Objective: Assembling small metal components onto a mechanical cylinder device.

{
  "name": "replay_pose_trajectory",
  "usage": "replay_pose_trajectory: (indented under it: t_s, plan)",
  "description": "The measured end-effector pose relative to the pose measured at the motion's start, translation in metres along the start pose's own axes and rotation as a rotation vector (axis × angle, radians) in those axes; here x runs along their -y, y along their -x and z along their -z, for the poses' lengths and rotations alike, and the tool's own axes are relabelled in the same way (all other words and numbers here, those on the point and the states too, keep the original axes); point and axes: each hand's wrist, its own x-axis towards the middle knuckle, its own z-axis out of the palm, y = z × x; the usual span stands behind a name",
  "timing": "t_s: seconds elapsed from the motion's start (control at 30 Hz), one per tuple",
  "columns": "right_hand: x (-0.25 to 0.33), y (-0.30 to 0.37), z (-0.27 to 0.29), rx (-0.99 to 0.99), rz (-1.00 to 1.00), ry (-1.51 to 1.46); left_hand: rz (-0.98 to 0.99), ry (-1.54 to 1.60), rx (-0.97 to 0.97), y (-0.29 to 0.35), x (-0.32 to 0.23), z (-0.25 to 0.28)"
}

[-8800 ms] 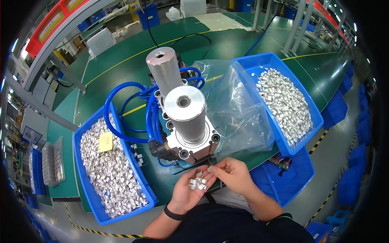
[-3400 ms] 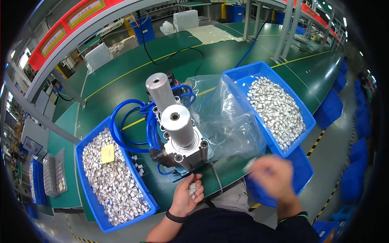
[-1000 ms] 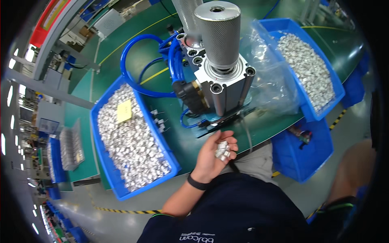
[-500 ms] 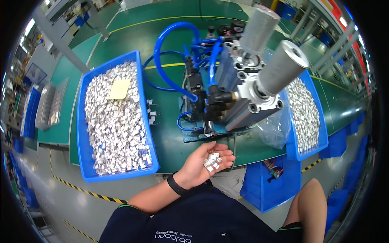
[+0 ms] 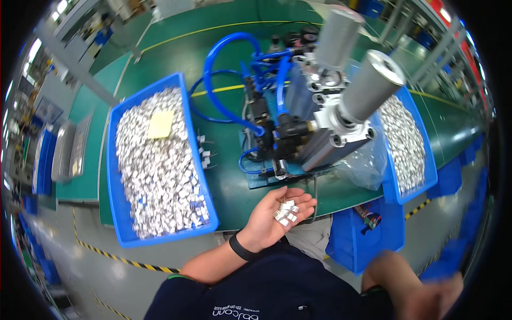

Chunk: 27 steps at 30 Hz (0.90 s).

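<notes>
My left hand (image 5: 269, 216) is turned palm up in front of the machine, fingers stretched out and slightly cupped. Several small white square parts (image 5: 286, 212) lie on its palm and fingers, some with thin wire-like leads. A dark band circles that wrist. My right hand (image 5: 442, 295) is at the lower right, near my body and smeared by motion; its fingers cannot be made out. Nearest to the left hand is the base of a pneumatic machine (image 5: 277, 178) with blue hoses (image 5: 209, 80) and two grey cylinders (image 5: 373, 85).
Blue bins heaped with similar white parts stand on the left (image 5: 214, 216) and right (image 5: 431, 170) of the green bench (image 5: 229, 197). A yellow note (image 5: 161, 124) lies on the left heap. A few loose parts (image 5: 205, 154) sit beside that bin. Lower down is another blue bin (image 5: 346, 240).
My right forearm has bent, and the right hand has come into view at the lower right, blurred. The left hand still carries the white parts; the whole view has shifted slightly.
</notes>
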Motion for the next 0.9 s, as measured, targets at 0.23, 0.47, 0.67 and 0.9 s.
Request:
replay_pose_trajectory:
  t_s: [0.23, 0.47, 0.67, 0.9]
  plan:
    - [-0.030, 0.128, -0.125, 0.583, -0.686, 0.060, -0.120, 0.044, -0.038, -0.008, 0.007, -0.001]
    - [-0.038, 0.137, -0.122, 0.797, -0.563, -0.019, -0.198, 0.024, -0.061, -0.008, 0.011, 0.001]
    - [-0.057, 0.127, -0.119, 0.502, -0.865, -0.258, -0.223, 0.031, -0.104, -0.007, 0.008, 0.015]
    - [-0.066, 0.116, -0.117, 0.550, -1.439, -0.497, -0.097, -0.226, 0.004, 0.002, 0.003, 0.016]
